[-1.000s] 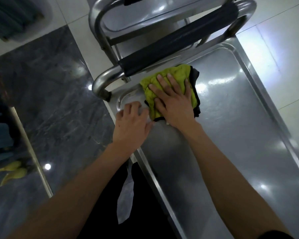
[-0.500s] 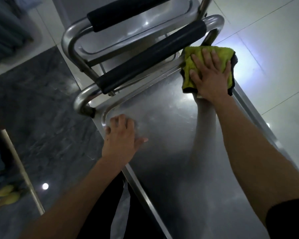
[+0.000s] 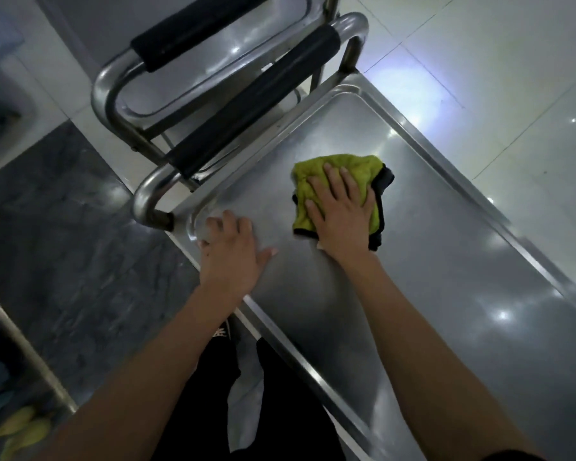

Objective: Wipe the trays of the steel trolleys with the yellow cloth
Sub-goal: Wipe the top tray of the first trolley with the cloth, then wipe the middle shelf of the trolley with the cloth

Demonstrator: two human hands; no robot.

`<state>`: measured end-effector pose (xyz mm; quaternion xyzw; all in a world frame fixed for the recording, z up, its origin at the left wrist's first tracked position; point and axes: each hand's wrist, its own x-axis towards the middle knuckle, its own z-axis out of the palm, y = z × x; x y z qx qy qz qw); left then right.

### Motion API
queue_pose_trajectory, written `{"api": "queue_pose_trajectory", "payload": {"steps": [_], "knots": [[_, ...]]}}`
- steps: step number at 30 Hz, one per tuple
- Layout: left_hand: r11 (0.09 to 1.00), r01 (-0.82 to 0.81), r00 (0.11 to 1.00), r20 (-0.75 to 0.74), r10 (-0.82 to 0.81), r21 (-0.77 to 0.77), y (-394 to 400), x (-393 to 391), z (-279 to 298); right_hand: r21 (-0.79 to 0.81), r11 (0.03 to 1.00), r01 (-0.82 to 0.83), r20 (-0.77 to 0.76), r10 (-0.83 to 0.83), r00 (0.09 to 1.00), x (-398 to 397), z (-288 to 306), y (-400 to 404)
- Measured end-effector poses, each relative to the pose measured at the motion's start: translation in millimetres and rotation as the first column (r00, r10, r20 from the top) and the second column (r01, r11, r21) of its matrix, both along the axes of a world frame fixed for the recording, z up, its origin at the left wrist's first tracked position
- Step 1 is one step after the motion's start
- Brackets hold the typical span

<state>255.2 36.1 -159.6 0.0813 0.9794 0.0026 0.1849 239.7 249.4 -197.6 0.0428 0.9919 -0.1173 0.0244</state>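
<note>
A folded yellow cloth (image 3: 305,191) with a dark underside lies on the top tray (image 3: 446,261) of a steel trolley. My right hand (image 3: 341,216) presses flat on the cloth with fingers spread, in the tray's upper middle. At the tray's near left corner my left hand (image 3: 231,254) rests flat on the steel, fingers toward the rim, holding nothing.
The trolley's handle (image 3: 256,98) with a black foam grip crosses above the tray. Behind it stands a second steel trolley with its own padded handle (image 3: 193,31). Dark marble floor (image 3: 74,227) lies left, white tiles (image 3: 512,78) right. My dark trousers show below.
My right hand slid the cloth from the tray's far right corner by the handle back toward the middle and nearer me. My left hand stayed at the near left corner.
</note>
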Motion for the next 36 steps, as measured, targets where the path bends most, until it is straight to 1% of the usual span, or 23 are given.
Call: {"api": "queue_pose_trajectory", "payload": {"steps": [3, 8, 11, 13, 16, 19, 23, 26, 30, 33, 36], "knots": [[0.998, 0.069, 0.997, 0.042, -0.069, 0.012, -6, 1, 7, -0.012, 0.997, 0.078, 0.018, -0.078, 0.997, 40, 5, -23], [0.977, 0.186, 0.978, 0.079, -0.195, 0.102, -27, 6, 13, 0.044, 0.979, 0.198, 0.033, -0.200, 0.979, 106, 19, -62], [0.955, 0.254, 0.955, 0.113, -0.272, 0.153, -41, 6, 12, 0.082, 0.955, 0.285, 0.062, -0.290, 0.955, 133, 26, -84], [0.935, 0.306, 0.933, 0.138, -0.332, 0.181, -51, 5, 11, 0.069, 0.938, 0.339, 0.083, -0.344, 0.935, 147, 30, -97], [0.892, 0.370, 0.899, 0.140, -0.414, 0.259, -68, 7, 13, -0.024, 0.902, 0.430, 0.076, -0.427, 0.901, 168, 34, -115], [0.840, 0.454, 0.864, 0.083, -0.496, 0.298, -81, 19, 18, -0.154, 0.857, 0.492, 0.049, -0.491, 0.870, 186, 39, -131], [0.764, 0.470, 0.849, 0.009, -0.528, 0.443, -85, 49, 31, -0.409, 0.736, 0.540, -0.031, -0.603, 0.797, 207, 52, -150], [0.696, 0.475, 0.836, -0.030, -0.547, 0.539, -86, 73, 43, -0.537, 0.647, 0.542, -0.061, -0.670, 0.739, 221, 64, -166], [0.655, 0.506, 0.827, -0.100, -0.553, 0.562, -96, 105, 55, -0.631, 0.560, 0.537, -0.073, -0.732, 0.677, 242, 81, -187], [0.634, 0.530, 0.816, -0.136, -0.562, 0.564, -111, 127, 65, -0.689, 0.513, 0.511, -0.082, -0.757, 0.649, 268, 92, -206], [0.601, 0.518, 0.820, -0.153, -0.552, 0.609, -137, 155, 72, -0.738, 0.474, 0.481, -0.083, -0.771, 0.632, 302, 102, -230]]}}
